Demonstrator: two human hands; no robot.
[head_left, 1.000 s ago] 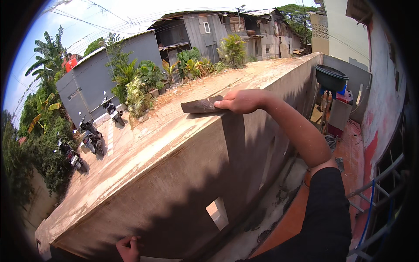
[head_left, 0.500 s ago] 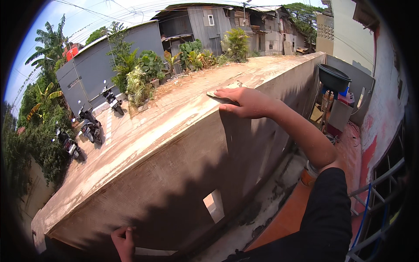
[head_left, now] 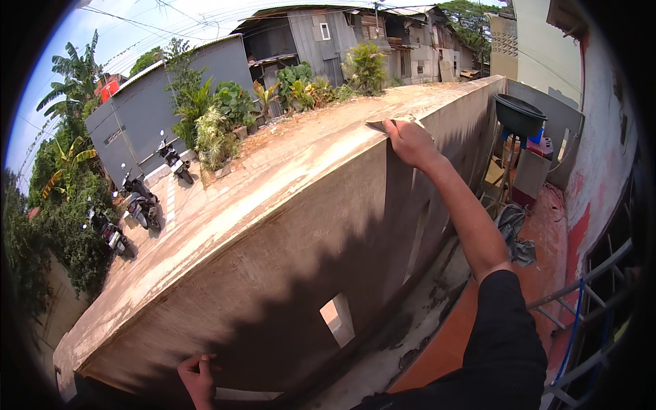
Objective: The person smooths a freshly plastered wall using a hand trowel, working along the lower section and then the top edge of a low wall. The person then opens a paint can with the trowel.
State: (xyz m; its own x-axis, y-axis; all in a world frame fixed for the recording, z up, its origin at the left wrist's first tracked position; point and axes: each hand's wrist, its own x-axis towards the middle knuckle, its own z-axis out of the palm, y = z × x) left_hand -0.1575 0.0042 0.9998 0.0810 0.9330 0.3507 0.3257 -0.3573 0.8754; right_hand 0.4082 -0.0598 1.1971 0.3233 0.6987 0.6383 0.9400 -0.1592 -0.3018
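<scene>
My right hand (head_left: 410,142), at the top of the concrete wall (head_left: 260,205), grips a flat, thin, greyish piece (head_left: 374,124) that lies on the sunlit ledge at the wall's edge. What the piece is made of I cannot make out. Low in the view, my left hand (head_left: 201,372) is held with curled fingers in front of the wall's shaded face, with nothing visible in them. Whether it touches the wall I cannot tell.
A black basin (head_left: 519,116) stands over stacked items at the wall's far end. Grey cloth (head_left: 516,236) lies on the red floor (head_left: 437,335). A metal railing (head_left: 588,307) is at right. Parked scooters (head_left: 140,205), plants and grey buildings stand beyond the wall.
My right hand has slid the piece farther right along the ledge, away from me, its grip turning from fingers spread over it to curled round it. My left hand has barely moved.
</scene>
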